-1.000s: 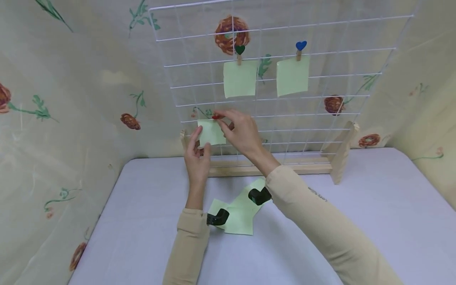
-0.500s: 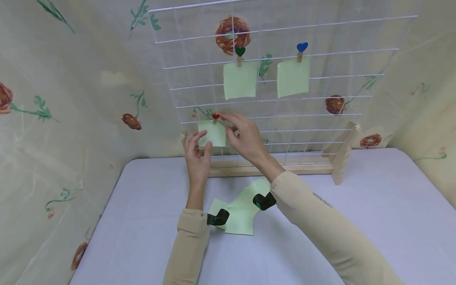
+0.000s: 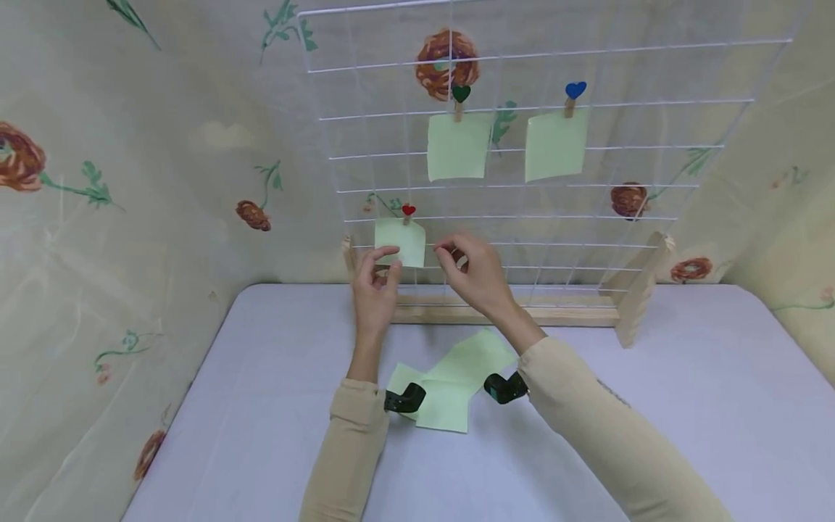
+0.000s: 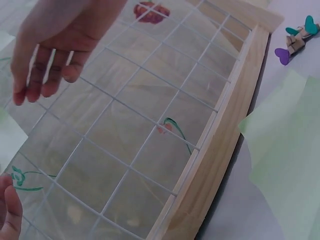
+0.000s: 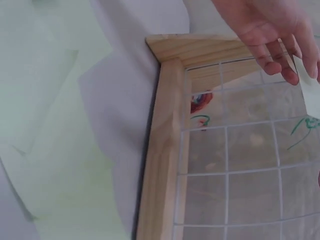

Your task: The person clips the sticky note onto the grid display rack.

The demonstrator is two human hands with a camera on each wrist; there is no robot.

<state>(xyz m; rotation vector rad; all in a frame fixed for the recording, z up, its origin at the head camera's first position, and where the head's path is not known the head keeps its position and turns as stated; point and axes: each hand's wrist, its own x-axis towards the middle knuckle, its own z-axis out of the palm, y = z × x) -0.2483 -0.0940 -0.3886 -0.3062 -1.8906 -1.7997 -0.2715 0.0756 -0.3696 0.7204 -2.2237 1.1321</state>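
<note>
A pale green paper note hangs low on the left of the white wire grid, held at its top by a small clothespin with a red heart. My left hand is at the note's lower left, index finger in front of the paper; whether it touches is unclear. Just right of the note, my right hand is apart from it, holding nothing, thumb and index finger near each other. In the left wrist view the right hand's fingers hang loosely.
Higher on the grid, two notes hang from green-heart and blue-heart clothespins. Several loose notes overlap on the white table. Several heart clothespins lie by the grid's wooden base.
The right hand has let go of the red-heart clothespin and moved right and down. The left hand has slid slightly lower on the note. The head view has shifted a little.
</note>
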